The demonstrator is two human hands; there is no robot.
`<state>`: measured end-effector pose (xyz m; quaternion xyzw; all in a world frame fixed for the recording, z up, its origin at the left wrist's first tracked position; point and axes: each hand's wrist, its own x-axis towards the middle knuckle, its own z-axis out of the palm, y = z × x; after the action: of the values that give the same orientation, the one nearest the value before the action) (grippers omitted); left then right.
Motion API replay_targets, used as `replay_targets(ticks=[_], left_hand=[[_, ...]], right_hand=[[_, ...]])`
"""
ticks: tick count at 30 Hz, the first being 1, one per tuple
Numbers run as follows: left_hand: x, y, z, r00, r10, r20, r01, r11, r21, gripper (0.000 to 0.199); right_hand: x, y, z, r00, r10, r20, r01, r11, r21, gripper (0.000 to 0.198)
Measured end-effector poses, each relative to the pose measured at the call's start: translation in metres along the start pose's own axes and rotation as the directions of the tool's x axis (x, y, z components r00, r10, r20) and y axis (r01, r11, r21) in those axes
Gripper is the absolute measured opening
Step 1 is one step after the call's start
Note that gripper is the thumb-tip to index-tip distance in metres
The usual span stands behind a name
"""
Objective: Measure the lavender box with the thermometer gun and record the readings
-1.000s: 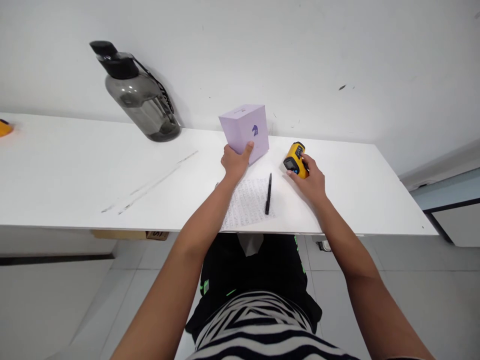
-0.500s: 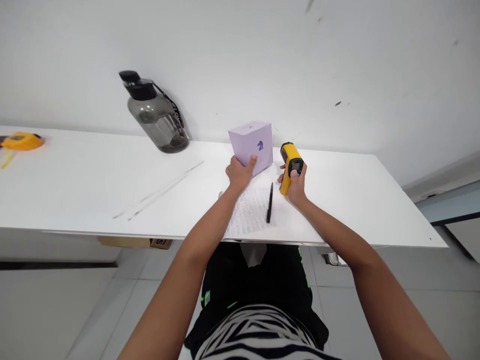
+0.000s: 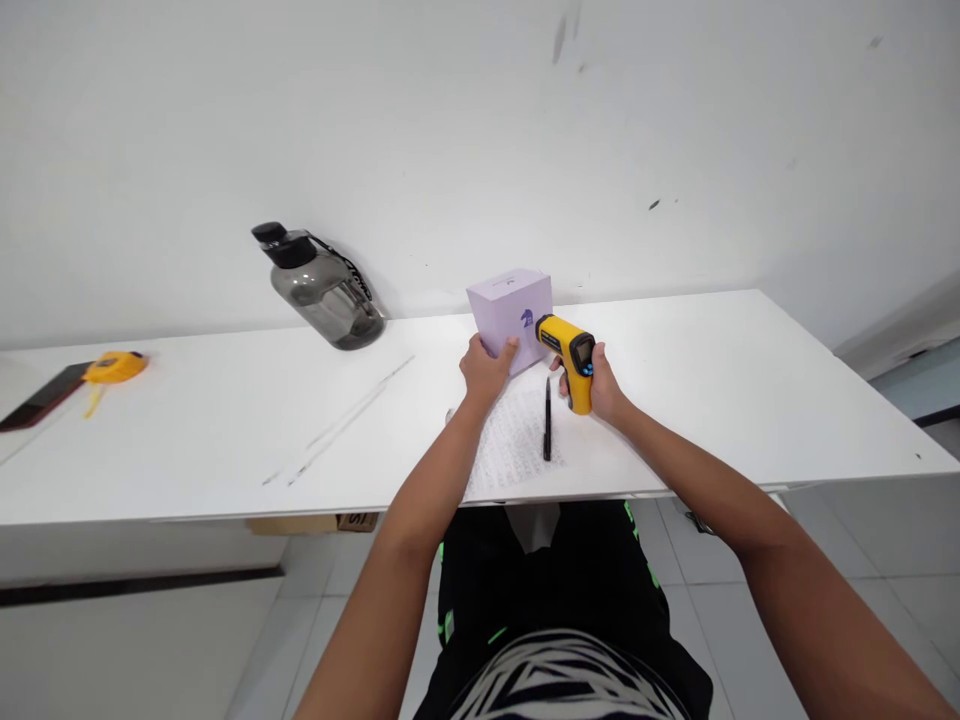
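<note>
A lilac box (image 3: pixel 501 316) with a dark horse-head mark stands on the white table (image 3: pixel 705 400). My left hand (image 3: pixel 487 368) grips its lower left side, thumb across the front face. In my right hand (image 3: pixel 606 388) is a yellow and black infrared thermometer (image 3: pixel 576 360), held by its handle with the small screen facing me. Its nose points left at the box's front face, very close to it; whether they touch I cannot tell. Below the box lies a sheet of handwritten paper (image 3: pixel 514 440), partly under my left forearm, with a black pen (image 3: pixel 547 425) on its right edge.
A grey water bottle (image 3: pixel 330 300) with a black lid stands against the wall, left of the box. Farther left are a yellow tape measure (image 3: pixel 116 367) and a dark flat object (image 3: pixel 45 395). A cardboard box (image 3: pixel 300 524) shows under the table's front edge.
My right hand has turned the thermometer leftward, so its nose now faces the box instead of the wall. The left hand keeps its hold on the box. The camera view has shifted.
</note>
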<state>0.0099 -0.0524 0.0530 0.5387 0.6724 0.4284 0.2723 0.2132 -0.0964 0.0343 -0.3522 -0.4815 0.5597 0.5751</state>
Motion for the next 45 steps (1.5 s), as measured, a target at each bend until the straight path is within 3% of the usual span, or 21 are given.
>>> replay_targets(ticks=[7, 13, 22, 34, 45], left_hand=[[-0.004, 0.0, 0.005, 0.999, 0.012, 0.029, -0.012, 1.0, -0.02, 0.066], [-0.006, 0.001, 0.007, 0.999, 0.036, 0.038, -0.036, 0.999, -0.009, 0.065], [-0.007, -0.001, 0.01, 0.996, 0.071, 0.049, -0.071, 0.997, -0.003, 0.071], [-0.01, 0.003, 0.009, 0.995, 0.088, 0.054, -0.088, 0.996, 0.0, 0.064], [-0.008, -0.001, 0.01, 0.99, 0.124, 0.061, -0.122, 0.992, -0.031, 0.064]], right_hand=[[-0.003, -0.008, 0.004, 0.999, -0.007, -0.039, 0.004, 0.998, -0.07, 0.102], [-0.001, -0.014, 0.001, 0.997, 0.064, -0.036, -0.068, 0.993, -0.094, 0.106], [-0.003, -0.013, 0.003, 0.998, 0.024, -0.051, -0.028, 0.996, -0.09, 0.103], [-0.008, -0.024, 0.006, 0.998, 0.013, -0.059, -0.023, 0.983, -0.184, 0.101], [-0.012, -0.024, 0.004, 0.997, 0.013, -0.078, -0.026, 0.986, -0.163, 0.098]])
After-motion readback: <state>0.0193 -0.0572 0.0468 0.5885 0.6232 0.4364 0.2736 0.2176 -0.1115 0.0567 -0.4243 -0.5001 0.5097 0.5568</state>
